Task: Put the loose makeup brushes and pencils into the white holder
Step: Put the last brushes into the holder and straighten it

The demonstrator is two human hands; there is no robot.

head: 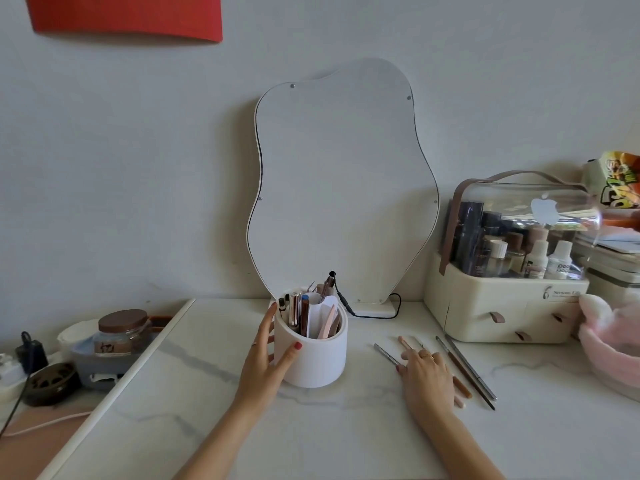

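Left hand [268, 355] cups the side of the white, smooth cylindrical holder [313, 355], thumb in front and fingers curved round the wall, steadying it. Right hand [427, 377] lies flat with straight fingers on the loose slim brushes and pencils [465, 370] spread on the glossy white marble-look tabletop [346, 434], just right of the holder; nothing pinched yet. Best move: rake the thin shafts together under the fingers, pinch as one bundle, drop into a free compartment, as the holder is already part-filled. The round shafts likely roll on the slick top. The two long metal-handled ones [471, 372] lie outermost.
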